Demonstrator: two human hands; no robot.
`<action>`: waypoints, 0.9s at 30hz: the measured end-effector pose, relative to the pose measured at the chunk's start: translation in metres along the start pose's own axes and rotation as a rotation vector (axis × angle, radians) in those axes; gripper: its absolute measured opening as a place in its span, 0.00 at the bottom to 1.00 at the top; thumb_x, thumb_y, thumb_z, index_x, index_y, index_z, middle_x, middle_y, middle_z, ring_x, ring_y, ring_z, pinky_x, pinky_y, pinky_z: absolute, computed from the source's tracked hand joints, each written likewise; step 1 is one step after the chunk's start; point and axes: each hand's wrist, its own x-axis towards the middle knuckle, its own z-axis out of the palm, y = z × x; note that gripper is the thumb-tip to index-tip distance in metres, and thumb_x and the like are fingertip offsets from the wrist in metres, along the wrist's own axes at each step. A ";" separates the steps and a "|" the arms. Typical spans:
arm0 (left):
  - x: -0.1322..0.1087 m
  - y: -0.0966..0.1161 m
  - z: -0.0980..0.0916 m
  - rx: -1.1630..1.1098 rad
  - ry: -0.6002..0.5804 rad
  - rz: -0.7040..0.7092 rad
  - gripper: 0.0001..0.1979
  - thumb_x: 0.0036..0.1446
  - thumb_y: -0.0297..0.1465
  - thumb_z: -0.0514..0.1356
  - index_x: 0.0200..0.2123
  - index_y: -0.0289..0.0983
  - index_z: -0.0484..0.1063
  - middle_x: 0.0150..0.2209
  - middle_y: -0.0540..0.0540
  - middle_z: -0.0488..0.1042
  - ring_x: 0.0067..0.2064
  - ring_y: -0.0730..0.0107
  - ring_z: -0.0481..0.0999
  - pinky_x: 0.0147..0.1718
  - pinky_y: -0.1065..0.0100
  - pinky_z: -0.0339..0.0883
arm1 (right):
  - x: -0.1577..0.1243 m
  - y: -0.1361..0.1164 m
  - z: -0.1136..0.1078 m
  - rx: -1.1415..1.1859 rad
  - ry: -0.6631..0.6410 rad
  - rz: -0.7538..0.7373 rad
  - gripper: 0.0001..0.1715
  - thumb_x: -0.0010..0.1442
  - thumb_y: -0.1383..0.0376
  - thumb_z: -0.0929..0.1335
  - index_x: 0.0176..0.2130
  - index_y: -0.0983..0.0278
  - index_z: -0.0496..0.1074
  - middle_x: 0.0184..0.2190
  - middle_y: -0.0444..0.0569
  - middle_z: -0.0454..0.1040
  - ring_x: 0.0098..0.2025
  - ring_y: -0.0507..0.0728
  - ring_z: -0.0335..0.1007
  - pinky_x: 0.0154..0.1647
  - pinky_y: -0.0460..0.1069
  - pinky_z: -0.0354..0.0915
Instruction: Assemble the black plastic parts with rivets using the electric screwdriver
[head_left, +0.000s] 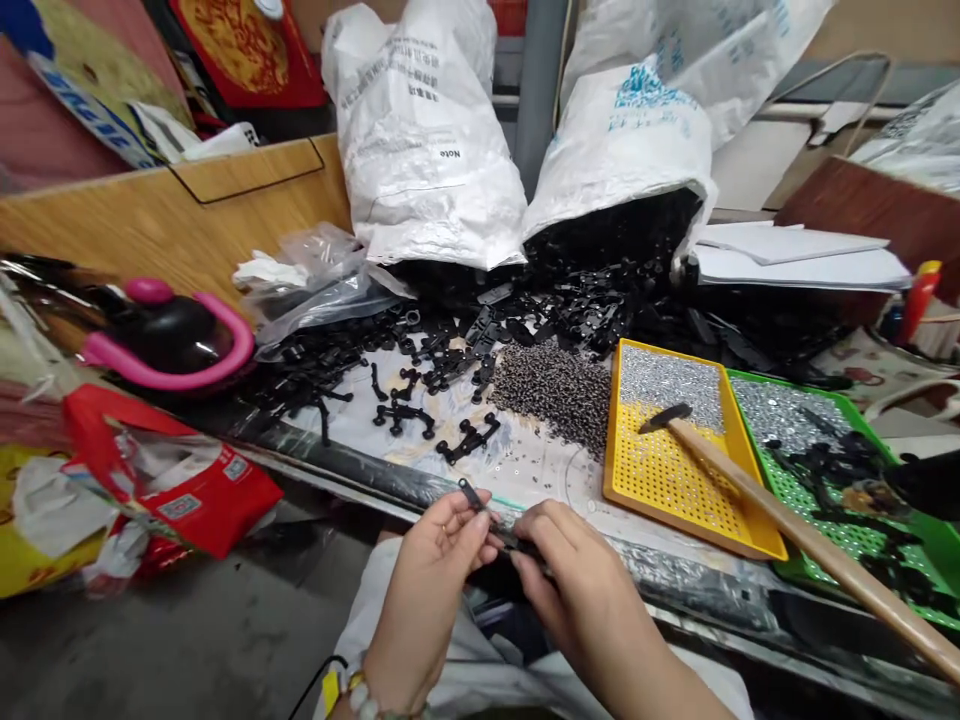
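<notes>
My left hand (448,530) pinches a slim black plastic part (471,494) with a small hole at its raised tip. Close beside it, my right hand (559,545) has its fingers closed around the lower end of a dark piece, mostly hidden by the fingers. Whether both hands hold one piece or two joined ones, I cannot tell. Beyond the hands on the worktable lie assembled black parts with round ends (469,438) and a similar assembly (403,415). A dense pile of tiny dark metal pieces (555,390) spreads to their right.
A yellow perforated tray (622,470) holds small silvery pieces, with a hammer (780,515) lying across it. Beside it stands a green tray (926,540). Two white sacks (431,140) spill black parts at the back. A red bag (180,480) sits at left.
</notes>
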 end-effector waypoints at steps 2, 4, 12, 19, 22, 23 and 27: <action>0.007 0.010 -0.008 0.184 0.027 0.111 0.13 0.51 0.36 0.56 0.39 0.35 0.67 0.32 0.47 0.71 0.32 0.73 0.69 0.33 0.71 0.65 | -0.001 0.001 -0.005 0.044 0.057 -0.007 0.06 0.55 0.73 0.60 0.34 0.65 0.64 0.28 0.49 0.66 0.31 0.54 0.63 0.30 0.48 0.63; 0.020 0.024 -0.020 0.469 0.124 0.312 0.13 0.51 0.37 0.55 0.39 0.36 0.67 0.34 0.47 0.72 0.35 0.70 0.70 0.37 0.68 0.64 | -0.003 0.007 -0.018 0.027 0.150 0.011 0.06 0.56 0.72 0.60 0.36 0.65 0.63 0.30 0.49 0.67 0.32 0.53 0.64 0.33 0.47 0.63; 0.068 0.047 -0.026 1.360 0.057 0.527 0.14 0.51 0.31 0.54 0.43 0.38 0.65 0.35 0.48 0.73 0.41 0.60 0.68 0.40 0.61 0.60 | -0.028 0.071 -0.080 -0.510 0.305 0.242 0.11 0.58 0.61 0.59 0.33 0.65 0.64 0.32 0.52 0.69 0.35 0.58 0.67 0.36 0.52 0.64; 0.073 0.047 -0.019 1.206 0.036 0.441 0.15 0.50 0.30 0.54 0.43 0.37 0.63 0.29 0.50 0.70 0.35 0.65 0.69 0.36 0.65 0.59 | -0.033 0.095 -0.075 -0.564 0.147 0.282 0.12 0.56 0.62 0.60 0.31 0.67 0.68 0.31 0.54 0.69 0.36 0.61 0.66 0.39 0.57 0.64; 0.069 0.052 -0.019 0.923 -0.032 0.365 0.17 0.49 0.33 0.55 0.44 0.37 0.61 0.28 0.51 0.68 0.31 0.69 0.68 0.34 0.67 0.59 | -0.020 0.073 -0.077 -0.420 0.305 0.239 0.12 0.57 0.62 0.60 0.37 0.67 0.67 0.38 0.55 0.68 0.41 0.60 0.65 0.43 0.56 0.63; 0.065 0.053 -0.017 0.811 -0.071 0.326 0.17 0.49 0.34 0.56 0.44 0.37 0.60 0.28 0.52 0.68 0.31 0.71 0.68 0.33 0.68 0.59 | -0.013 0.062 -0.077 -0.333 0.347 0.220 0.12 0.57 0.63 0.60 0.39 0.66 0.66 0.38 0.54 0.68 0.42 0.59 0.65 0.44 0.55 0.63; 0.044 0.057 -0.008 0.451 -0.231 0.144 0.17 0.48 0.34 0.59 0.41 0.37 0.60 0.27 0.53 0.65 0.29 0.75 0.65 0.31 0.72 0.58 | 0.026 0.029 -0.071 0.060 0.223 0.105 0.15 0.57 0.70 0.61 0.46 0.62 0.64 0.41 0.50 0.66 0.43 0.52 0.64 0.44 0.48 0.63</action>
